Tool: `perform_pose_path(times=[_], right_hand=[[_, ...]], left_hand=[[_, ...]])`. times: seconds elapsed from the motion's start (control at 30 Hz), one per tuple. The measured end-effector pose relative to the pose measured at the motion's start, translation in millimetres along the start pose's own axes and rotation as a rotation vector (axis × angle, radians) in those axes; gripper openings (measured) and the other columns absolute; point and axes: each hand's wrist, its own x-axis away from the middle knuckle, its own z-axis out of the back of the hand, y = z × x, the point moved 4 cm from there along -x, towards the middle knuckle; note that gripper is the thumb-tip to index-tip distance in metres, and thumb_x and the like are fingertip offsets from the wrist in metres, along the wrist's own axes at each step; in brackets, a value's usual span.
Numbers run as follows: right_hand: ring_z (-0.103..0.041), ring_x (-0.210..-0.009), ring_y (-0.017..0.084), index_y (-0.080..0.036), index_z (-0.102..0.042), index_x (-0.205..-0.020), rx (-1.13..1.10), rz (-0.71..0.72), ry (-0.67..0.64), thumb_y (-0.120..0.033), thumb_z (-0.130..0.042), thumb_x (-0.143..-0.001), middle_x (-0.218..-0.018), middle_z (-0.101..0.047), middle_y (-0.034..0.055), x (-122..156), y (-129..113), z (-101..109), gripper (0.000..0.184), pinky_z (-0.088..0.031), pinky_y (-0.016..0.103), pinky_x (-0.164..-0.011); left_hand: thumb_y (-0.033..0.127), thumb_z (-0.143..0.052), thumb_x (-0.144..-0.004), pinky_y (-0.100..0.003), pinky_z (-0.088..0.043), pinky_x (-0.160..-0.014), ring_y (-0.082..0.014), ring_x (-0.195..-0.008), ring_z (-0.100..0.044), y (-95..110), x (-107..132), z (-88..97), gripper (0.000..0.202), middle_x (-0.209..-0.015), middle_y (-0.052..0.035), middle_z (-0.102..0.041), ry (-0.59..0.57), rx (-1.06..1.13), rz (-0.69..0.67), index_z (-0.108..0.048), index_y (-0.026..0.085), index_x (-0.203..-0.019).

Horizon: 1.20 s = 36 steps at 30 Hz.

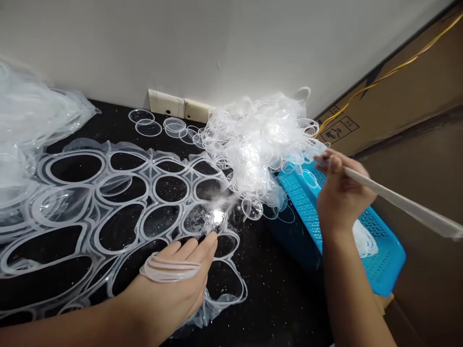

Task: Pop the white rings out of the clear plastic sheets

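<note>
Along a white wall (pixel 231 53), on a speckled black tabletop (pixel 275 284), the left hand (pixel 170 289) lies wide open on a punched plastic sheet (pixel 119 185); the right hand (pixel 342 193) pinches a rolled plastic strip (pixel 398 200) in a narrow grip.

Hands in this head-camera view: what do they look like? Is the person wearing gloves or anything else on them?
Both are bare human hands: the left hand and the right hand wear no gloves, and no ring, watch or bracelet shows. The left forearm and right forearm are bare too, with no sleeve, cable or marking in view.
</note>
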Motion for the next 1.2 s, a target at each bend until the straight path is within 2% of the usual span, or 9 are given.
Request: perform_pose_path(times=[0.07, 0.13, 0.3, 0.5, 0.63, 0.8, 1.0, 1.1, 1.2], right_hand=[[-0.062, -0.083, 0.018, -0.015, -0.060, -0.097, -0.044, -0.008, 0.178, -0.034, -0.045, -0.086, -0.094, -0.060, 0.0089, -6, -10, 12, 0.027, -0.051, 0.037, -0.076], [-0.064, -0.076, 0.018, -0.013, -0.062, -0.094, -0.114, -0.062, 0.176, -0.034, -0.048, -0.085, -0.086, -0.063, 0.0083, -7, -20, 14, 0.027, -0.053, 0.036, -0.071], [-0.065, -0.071, 0.017, -0.018, -0.065, -0.087, -0.530, -0.291, -0.428, -0.036, -0.052, -0.082, -0.078, -0.066, 0.0041, 11, -44, -7, 0.023, -0.054, 0.032, -0.062], [-0.064, -0.067, 0.013, -0.019, -0.066, -0.088, -0.756, -0.376, -0.925, -0.032, -0.051, -0.084, -0.079, -0.066, 0.0037, 40, -95, -30, 0.020, -0.053, 0.025, -0.057], [-0.059, -0.065, 0.009, -0.019, -0.066, -0.087, -0.652, -0.260, -0.968, -0.030, -0.050, -0.084, -0.083, -0.062, 0.0032, 45, -117, -45, 0.019, -0.052, 0.023, -0.059], [-0.057, -0.075, 0.011, -0.019, -0.066, -0.080, -0.633, -0.122, -0.938, -0.026, -0.048, -0.086, -0.080, -0.060, 0.0035, 48, -128, -52, 0.021, -0.050, 0.023, -0.063], [-0.056, -0.074, 0.010, -0.019, -0.067, -0.083, -0.579, 0.017, -0.778, -0.022, -0.049, -0.085, -0.081, -0.057, 0.0033, 45, -138, -53, 0.018, -0.049, 0.024, -0.062], [-0.056, -0.075, 0.010, -0.019, -0.067, -0.082, -0.635, -0.014, -0.802, -0.023, -0.050, -0.085, -0.084, -0.058, 0.0033, 45, -141, -55, 0.018, -0.048, 0.023, -0.062], [-0.054, -0.062, 0.008, -0.020, -0.066, -0.086, -0.722, -0.207, -0.865, -0.029, -0.050, -0.085, -0.075, -0.057, 0.0011, 46, -129, -62, 0.019, -0.046, 0.022, -0.053]], left_hand=[[0.025, -0.046, -0.079, -0.036, -0.038, -0.086, -0.0228, -0.114, -0.045, 4, 3, -3.2, 0.033, -0.130, -0.0037, -0.049, -0.053, 0.025, -0.048, -0.062, 0.024, -0.108], [0.024, -0.053, -0.073, -0.040, -0.039, -0.088, -0.0269, -0.119, -0.040, 5, 4, -3.7, 0.030, -0.131, -0.0030, -0.048, -0.103, 0.039, -0.084, -0.066, 0.027, -0.100], [0.019, -0.045, -0.080, -0.034, -0.040, -0.091, -0.0213, -0.112, -0.048, -18, -17, 32.3, 0.039, -0.126, -0.0017, -0.052, 0.000, 0.346, -0.031, -0.054, 0.028, -0.117], [0.032, -0.041, -0.084, -0.024, -0.047, -0.057, -0.0140, -0.076, -0.060, -62, -45, 59.4, 0.055, -0.113, -0.0077, -0.058, -0.086, 0.922, 0.296, -0.022, 0.030, -0.135], [0.031, -0.038, -0.085, -0.024, -0.044, -0.055, -0.0158, -0.081, -0.060, -63, -46, 45.9, 0.053, -0.105, -0.0094, -0.062, -0.181, 1.309, 0.357, -0.020, 0.025, -0.135], [0.033, -0.041, -0.084, -0.025, -0.042, -0.051, -0.0134, -0.066, -0.058, -68, -45, 37.5, 0.052, -0.091, -0.0083, -0.065, -0.246, 1.443, 0.559, -0.026, 0.020, -0.132], [0.025, -0.041, -0.084, -0.028, -0.048, -0.067, -0.0184, -0.095, -0.057, -64, -46, 37.7, 0.050, -0.106, -0.0097, -0.060, -0.276, 1.574, 0.428, -0.027, 0.022, -0.132], [0.021, -0.038, -0.084, -0.031, -0.047, -0.071, -0.0172, -0.092, -0.057, -64, -45, 32.2, 0.048, -0.104, -0.0092, -0.060, -0.252, 1.520, 0.424, -0.029, 0.021, -0.131], [0.022, -0.038, -0.084, -0.032, -0.046, -0.075, -0.0147, -0.077, -0.058, -70, -45, 29.4, 0.045, -0.070, -0.0007, -0.061, -0.203, 1.479, 0.533, -0.034, 0.018, -0.128]])
